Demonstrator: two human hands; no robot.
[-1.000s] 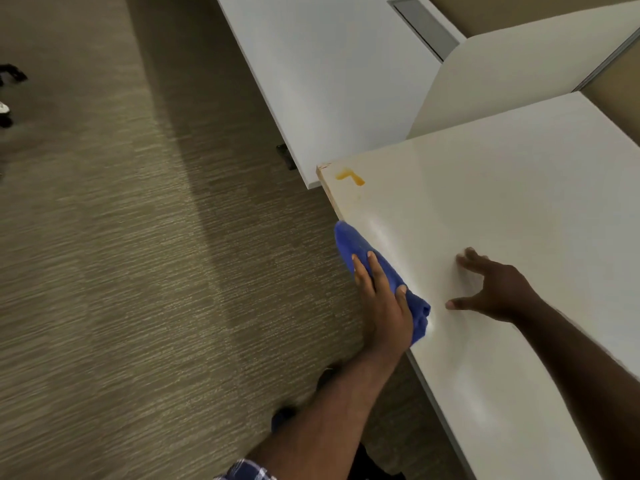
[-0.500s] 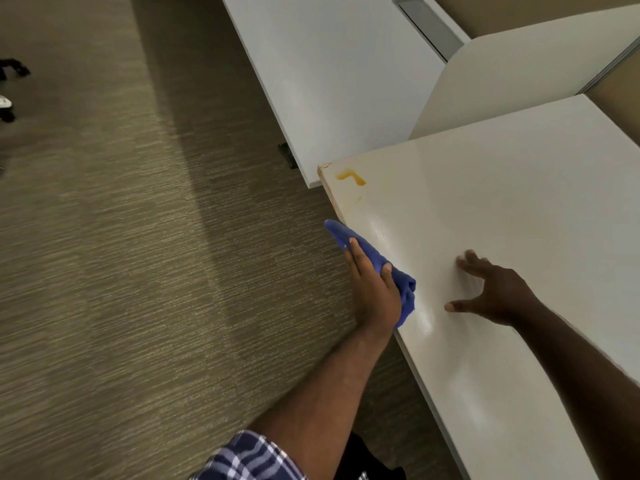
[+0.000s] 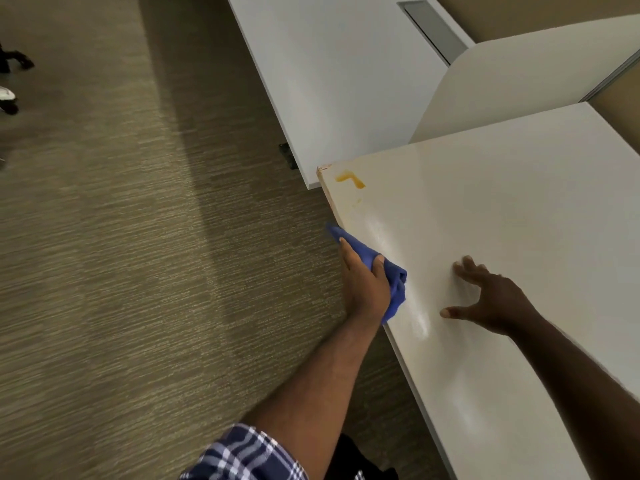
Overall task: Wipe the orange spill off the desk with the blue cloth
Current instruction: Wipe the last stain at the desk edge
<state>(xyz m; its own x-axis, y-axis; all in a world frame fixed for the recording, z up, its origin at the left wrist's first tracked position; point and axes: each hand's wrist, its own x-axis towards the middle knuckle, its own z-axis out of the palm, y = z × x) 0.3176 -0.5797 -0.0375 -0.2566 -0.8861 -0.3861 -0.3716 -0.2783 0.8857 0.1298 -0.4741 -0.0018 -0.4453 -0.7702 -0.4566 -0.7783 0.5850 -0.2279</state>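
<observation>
An orange L-shaped spill (image 3: 349,178) lies on the white desk (image 3: 502,209) at its far left corner, with a faint smear just below it. My left hand (image 3: 363,285) holds the blue cloth (image 3: 394,282) against the desk's left edge, thumb over the cloth and fingers pointing toward the spill. The cloth's tip pokes out past my fingertips, well short of the spill. My right hand (image 3: 491,299) rests flat on the desk top with fingers spread, to the right of the cloth.
A second white desk (image 3: 339,81) with a grey cable slot (image 3: 433,29) stands beyond, separated by a curved white divider panel (image 3: 519,74). Carpet (image 3: 138,271) runs along the left. Chair casters (image 3: 10,81) sit at the far left edge.
My left hand has slid with the cloth from the desk top to its left edge and forward toward the spill. My right hand has stayed in place.
</observation>
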